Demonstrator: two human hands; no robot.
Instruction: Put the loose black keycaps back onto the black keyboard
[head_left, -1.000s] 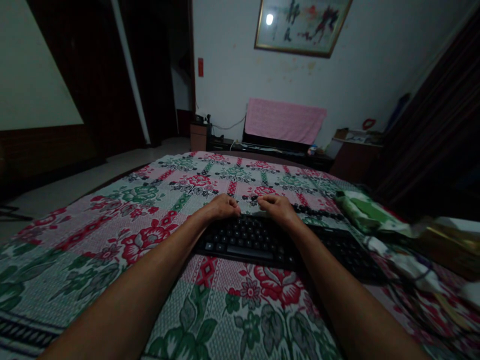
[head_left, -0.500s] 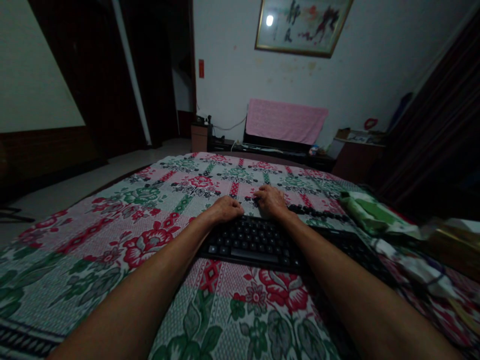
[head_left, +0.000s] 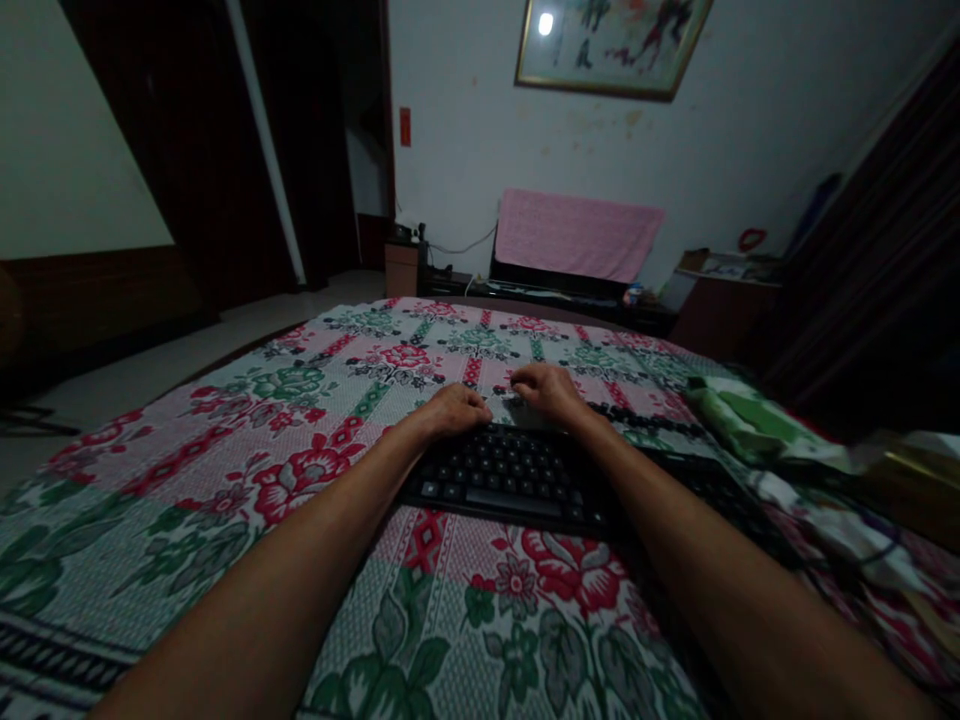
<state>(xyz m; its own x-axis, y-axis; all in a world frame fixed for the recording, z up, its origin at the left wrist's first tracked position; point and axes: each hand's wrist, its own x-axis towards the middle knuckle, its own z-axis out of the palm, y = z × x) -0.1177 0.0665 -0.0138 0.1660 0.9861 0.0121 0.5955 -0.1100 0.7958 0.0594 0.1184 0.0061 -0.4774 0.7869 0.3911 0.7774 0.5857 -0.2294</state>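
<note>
A black keyboard (head_left: pixel 517 478) lies on the flowered tablecloth in front of me. My left hand (head_left: pixel 454 410) is closed at its rear left part, fingers curled against the far edge and hiding that corner. Just behind the keyboard, my right hand (head_left: pixel 551 393) is raised a little, with fingers bent and pressed together. Whatever its fingertips may hold is too small and dark to make out. A line of small black pieces (head_left: pixel 645 422) lies on the cloth behind the keyboard, to the right of that hand. My right forearm covers part of the keyboard's right half.
A green and white packet (head_left: pixel 757 420) lies on the right side of the tablecloth (head_left: pixel 375 600). Near it are crumpled white wrapping (head_left: pixel 840 530), dark cables and a brownish box (head_left: pixel 915 480). A pink towel (head_left: pixel 577 235) hangs over something dark by the far wall.
My right hand has lifted slightly off the cloth behind the keyboard, its fingers more drawn in. My left hand stays at the keyboard's rear left. The view has shifted slightly.
</note>
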